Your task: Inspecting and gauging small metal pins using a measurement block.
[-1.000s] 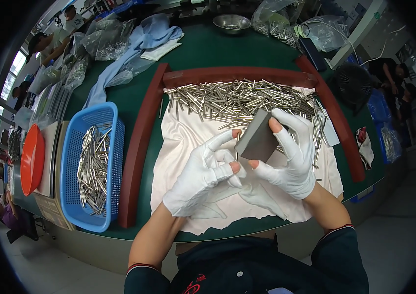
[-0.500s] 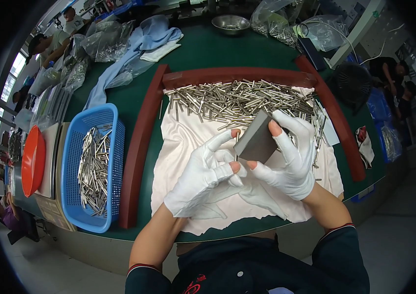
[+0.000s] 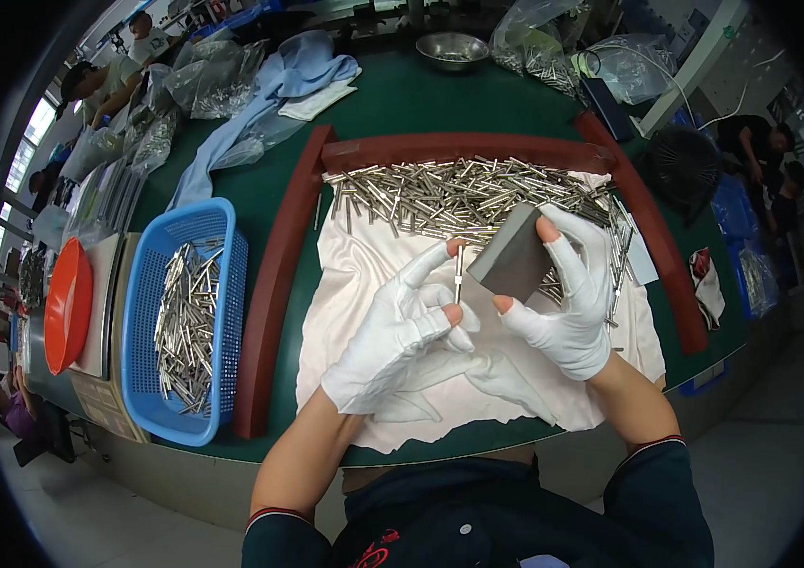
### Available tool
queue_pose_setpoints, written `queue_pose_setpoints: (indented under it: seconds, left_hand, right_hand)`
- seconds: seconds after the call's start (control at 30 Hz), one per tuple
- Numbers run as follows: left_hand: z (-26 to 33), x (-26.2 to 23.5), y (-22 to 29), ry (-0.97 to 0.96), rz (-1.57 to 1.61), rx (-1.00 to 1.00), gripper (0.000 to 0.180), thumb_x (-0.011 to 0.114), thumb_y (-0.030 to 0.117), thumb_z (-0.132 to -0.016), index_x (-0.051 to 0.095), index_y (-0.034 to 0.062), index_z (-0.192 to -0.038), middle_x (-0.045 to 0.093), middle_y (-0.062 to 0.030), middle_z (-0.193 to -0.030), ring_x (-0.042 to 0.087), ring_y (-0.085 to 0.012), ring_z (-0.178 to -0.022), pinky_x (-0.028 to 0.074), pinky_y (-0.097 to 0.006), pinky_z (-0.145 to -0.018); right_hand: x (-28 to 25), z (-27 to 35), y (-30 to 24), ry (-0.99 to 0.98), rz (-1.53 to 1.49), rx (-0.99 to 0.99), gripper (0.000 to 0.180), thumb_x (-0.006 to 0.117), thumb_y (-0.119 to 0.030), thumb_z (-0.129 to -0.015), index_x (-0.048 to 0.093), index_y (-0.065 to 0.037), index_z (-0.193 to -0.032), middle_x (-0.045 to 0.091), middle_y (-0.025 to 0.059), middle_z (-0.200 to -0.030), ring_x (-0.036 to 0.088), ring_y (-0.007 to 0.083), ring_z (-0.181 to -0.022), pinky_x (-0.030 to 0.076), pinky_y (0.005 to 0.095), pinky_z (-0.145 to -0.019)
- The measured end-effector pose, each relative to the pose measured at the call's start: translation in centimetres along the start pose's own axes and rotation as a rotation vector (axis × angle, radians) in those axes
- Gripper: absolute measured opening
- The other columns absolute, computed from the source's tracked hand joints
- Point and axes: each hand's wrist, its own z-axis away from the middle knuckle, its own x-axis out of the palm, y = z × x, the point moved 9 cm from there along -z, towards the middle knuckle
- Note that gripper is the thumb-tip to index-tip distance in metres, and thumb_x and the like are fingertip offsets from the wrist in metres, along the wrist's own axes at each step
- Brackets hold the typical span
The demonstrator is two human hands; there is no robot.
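My left hand (image 3: 400, 327), in a white glove with bare thumb and index tips, pinches a slim stepped metal pin (image 3: 459, 276) by its two ends, nearly upright. Opposite it, my right hand (image 3: 568, 293), gloved the same way, grips a dark grey rectangular block (image 3: 513, 256) between thumb and fingers. The block's left corner is close to the pin, with a narrow gap between them. Beyond both hands a heap of loose metal pins (image 3: 440, 194) lies on a pale pink cloth (image 3: 345, 275). A crumpled white cloth (image 3: 478, 374) lies under my hands.
A dark red frame (image 3: 274, 284) borders the cloth on three sides. Left of it stands a blue basket (image 3: 135, 331) with more pins, then an orange-red tray (image 3: 67, 308). A metal bowl (image 3: 452, 47), a light blue cloth (image 3: 232, 142) and plastic bags (image 3: 213, 80) lie farther back. Other people are in the background.
The block in my right hand has moved right, away from the pin, so the pin now shows fully. My left hand still pinches the pin.
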Motion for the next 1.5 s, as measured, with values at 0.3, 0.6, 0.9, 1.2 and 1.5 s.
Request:
queue_pose_setpoints:
  seconds: [0.3,0.6,0.9,1.2,1.5]
  left_hand:
    - [-0.2,-0.1,-0.1,-0.005,0.023,0.032,0.077,0.069,0.015,-0.087,0.025,0.0039,-0.149,0.064,-0.0136,-0.091,0.065,-0.0168,-0.075,0.054,-0.03,-0.074]
    - [-0.3,-0.3,-0.5,-0.003,-0.01,-0.005,0.077,0.069,0.015,-0.087,0.025,0.0047,-0.15,0.064,-0.0128,-0.091,0.065,-0.0157,-0.077,0.055,-0.03,-0.074]
    - [0.2,1.3,-0.7,-0.075,0.209,-0.082,0.076,0.069,0.013,-0.088,0.026,0.0076,-0.15,0.063,-0.0127,-0.089,0.064,-0.0159,-0.075,0.055,-0.03,-0.075]
    - [-0.2,0.8,-1.4,-0.073,0.225,-0.102,0.074,0.067,0.015,-0.089,0.024,0.0055,-0.15,0.063,-0.0133,-0.091,0.065,-0.0165,-0.073,0.054,-0.028,-0.072]
    - [0.1,0.7,-0.7,-0.049,0.07,-0.06,0.074,0.067,0.014,-0.089,0.024,0.0024,-0.149,0.065,-0.0112,-0.088,0.066,-0.0168,-0.072,0.054,-0.028,-0.073]
  right_hand:
    - [0.7,0.0,-0.3,-0.057,-0.002,-0.004,0.082,0.082,-0.023,-0.059,0.051,-0.006,-0.133,0.052,0.0147,-0.125,0.051,0.0312,-0.105,0.041,0.0425,-0.09]
    - [0.2,-0.1,-1.7,-0.003,0.141,-0.149,0.08,0.082,-0.024,-0.059,0.052,-0.005,-0.131,0.052,0.0153,-0.124,0.051,0.0317,-0.104,0.042,0.0432,-0.088]
    - [-1.0,0.1,0.7,0.083,-0.045,0.047,0.079,0.083,-0.023,-0.063,0.051,-0.004,-0.133,0.052,0.0154,-0.126,0.051,0.0297,-0.106,0.043,0.0404,-0.088]
    - [0.3,0.1,0.0,-0.038,-0.002,0.007,0.081,0.082,-0.024,-0.062,0.05,-0.005,-0.134,0.051,0.0144,-0.125,0.051,0.0299,-0.105,0.042,0.041,-0.089]
    - [-0.2,-0.2,-1.4,0.007,0.046,-0.049,0.079,0.081,-0.024,-0.06,0.052,-0.005,-0.131,0.053,0.0139,-0.124,0.051,0.0311,-0.106,0.042,0.0429,-0.088]
